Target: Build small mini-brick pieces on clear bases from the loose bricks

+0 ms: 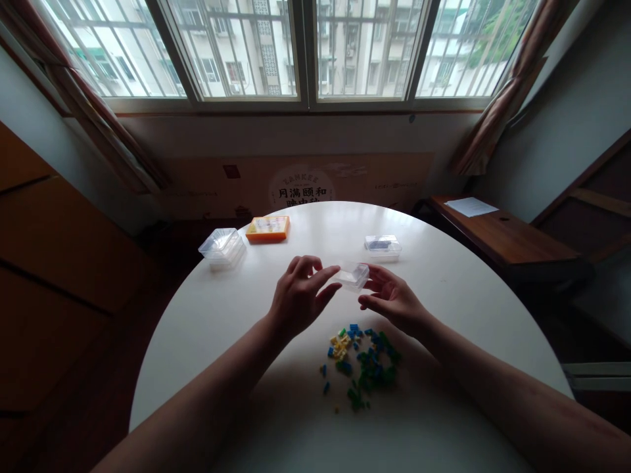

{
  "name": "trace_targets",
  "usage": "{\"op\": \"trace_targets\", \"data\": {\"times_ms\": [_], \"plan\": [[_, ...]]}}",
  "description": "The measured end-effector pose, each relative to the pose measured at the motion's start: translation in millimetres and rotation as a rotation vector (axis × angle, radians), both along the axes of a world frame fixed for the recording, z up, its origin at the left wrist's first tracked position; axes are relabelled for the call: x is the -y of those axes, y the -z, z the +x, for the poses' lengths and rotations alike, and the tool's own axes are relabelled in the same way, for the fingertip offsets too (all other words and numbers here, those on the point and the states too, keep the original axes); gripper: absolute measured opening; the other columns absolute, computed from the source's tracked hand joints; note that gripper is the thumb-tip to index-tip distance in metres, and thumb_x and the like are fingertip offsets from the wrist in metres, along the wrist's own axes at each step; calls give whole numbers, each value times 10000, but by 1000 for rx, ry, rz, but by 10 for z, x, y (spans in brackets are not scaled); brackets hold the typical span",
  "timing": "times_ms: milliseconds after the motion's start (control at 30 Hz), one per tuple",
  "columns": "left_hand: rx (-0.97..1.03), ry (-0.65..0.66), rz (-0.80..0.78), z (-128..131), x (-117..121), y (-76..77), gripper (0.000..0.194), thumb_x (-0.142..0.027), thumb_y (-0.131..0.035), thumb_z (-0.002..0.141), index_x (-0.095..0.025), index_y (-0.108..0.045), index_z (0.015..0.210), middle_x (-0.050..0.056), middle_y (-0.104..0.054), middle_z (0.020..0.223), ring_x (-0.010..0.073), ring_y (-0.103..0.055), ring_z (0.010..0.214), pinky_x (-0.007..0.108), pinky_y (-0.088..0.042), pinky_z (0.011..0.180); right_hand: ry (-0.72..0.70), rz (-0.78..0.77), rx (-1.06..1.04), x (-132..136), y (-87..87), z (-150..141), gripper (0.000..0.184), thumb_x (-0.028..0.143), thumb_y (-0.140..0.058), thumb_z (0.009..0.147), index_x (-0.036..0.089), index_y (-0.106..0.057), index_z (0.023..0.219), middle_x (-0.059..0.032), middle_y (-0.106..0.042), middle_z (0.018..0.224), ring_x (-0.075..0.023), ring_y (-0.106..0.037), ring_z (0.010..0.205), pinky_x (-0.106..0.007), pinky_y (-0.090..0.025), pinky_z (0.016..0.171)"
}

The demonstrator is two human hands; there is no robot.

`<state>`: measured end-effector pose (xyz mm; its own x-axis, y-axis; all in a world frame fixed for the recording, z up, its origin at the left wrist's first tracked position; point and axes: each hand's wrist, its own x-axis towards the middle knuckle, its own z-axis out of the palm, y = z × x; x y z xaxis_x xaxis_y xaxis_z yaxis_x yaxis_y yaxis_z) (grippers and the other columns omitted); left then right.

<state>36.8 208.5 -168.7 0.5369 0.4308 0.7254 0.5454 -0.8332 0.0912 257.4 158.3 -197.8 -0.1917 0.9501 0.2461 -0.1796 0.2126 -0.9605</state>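
Observation:
Above the white round table, a small clear plastic box [351, 276] is held up between my two hands. My left hand [302, 289] has its index finger and thumb at the box's left edge, the other fingers curled. From the other side, my right hand [392, 297] grips the box's right edge with its fingers, its thumb lower and nearer to me. The box looks see-through, and I cannot make out anything inside. Just below my hands lies a loose pile of small building bricks [377, 364], green, blue and pale yellow.
On the round table [207, 368], a stack of clear plastic boxes [224, 248] stands at the far left beside an orange box [267, 228]. Another clear box [383, 246] with something dark in it sits beyond my right hand. Right of the table is a wooden desk [513, 236] with paper.

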Motion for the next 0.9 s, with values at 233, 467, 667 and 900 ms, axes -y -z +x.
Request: {"op": "trace_targets", "data": {"times_ms": [233,467,667,900], "plan": [[212,204,-479,72,49,32,275,-222,-526,959,-208,-650,1205,56,-653,928,122,-598,720,254,-527,653,43,-98,-145,-43,3,48,370,361,-745,829,256,-615,1159,-61,-675,1109,-195,-658,948,-377,-606,782],[301,332,-963,162,99,66,306,-330,-523,945,-189,-571,1212,102,-654,1107,217,-644,965,331,-575,745,28,45,-52,-23,-5,12,248,258,-791,773,228,-583,904,-46,-558,1276,-224,-597,1142,-343,-558,848],[255,223,-971,240,176,93,437,-368,-712,811,-219,-489,1156,103,-617,1146,245,-629,1042,284,-556,670,103,87,39,3,18,-54,184,282,-750,806,208,-600,882,-68,-514,1277,-202,-613,1071,-325,-551,833],[165,118,-830,219,180,98,514,-218,-636,772,-212,-449,1251,74,-621,1052,120,-578,622,277,-511,570,121,30,21,-6,-19,-17,270,299,-762,789,200,-522,862,-74,-536,1238,-192,-643,983,-359,-570,812]]}}
